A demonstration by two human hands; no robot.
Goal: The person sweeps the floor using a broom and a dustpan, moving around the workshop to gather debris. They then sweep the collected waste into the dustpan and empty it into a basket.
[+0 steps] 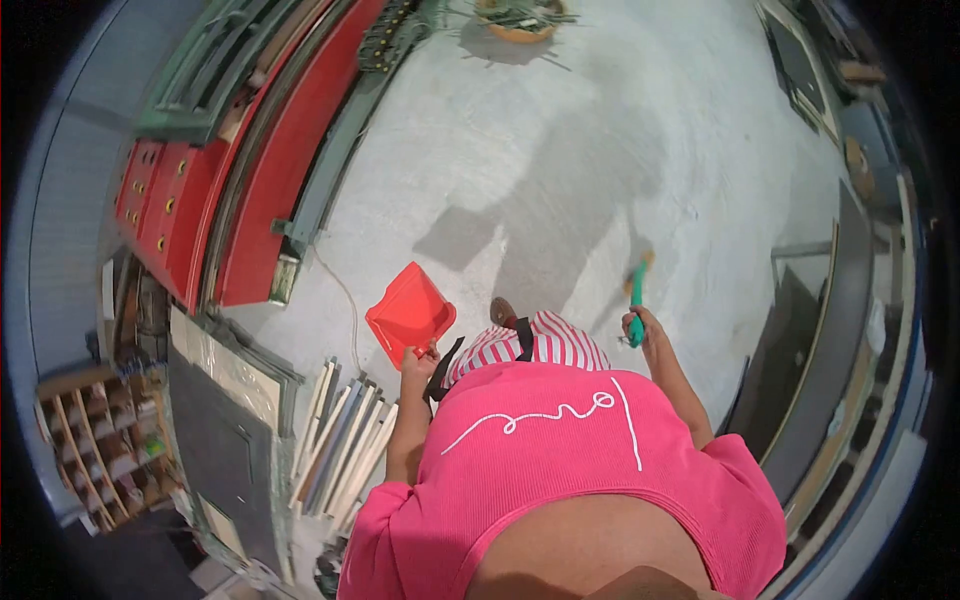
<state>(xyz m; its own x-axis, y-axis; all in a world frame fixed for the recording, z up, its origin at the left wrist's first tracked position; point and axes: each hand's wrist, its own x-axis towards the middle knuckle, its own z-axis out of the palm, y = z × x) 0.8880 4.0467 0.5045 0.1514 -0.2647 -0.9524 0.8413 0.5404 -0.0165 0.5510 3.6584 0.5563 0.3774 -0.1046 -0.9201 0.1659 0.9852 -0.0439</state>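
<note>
My left hand [420,360] is closed around the handle of a red dustpan [412,308], which hangs in front of me to the left, its wide mouth turned away from my body. On the other side, my right hand [650,328] grips the green handle of a small hand brush [637,290]. The brush points forward over the grey floor [740,130], its tan bristle end farthest from me. Dustpan and brush are well apart, with my striped lower clothing and one dark shoe [503,312] between them.
To the left stands a red cabinet with drawers [172,205] and green machinery. Long strips [345,440] lean by my left elbow, near a pigeonhole shelf [105,435]. Dark panels [795,345] stand at the right. Ahead sits an orange bowl [520,33] of green pieces.
</note>
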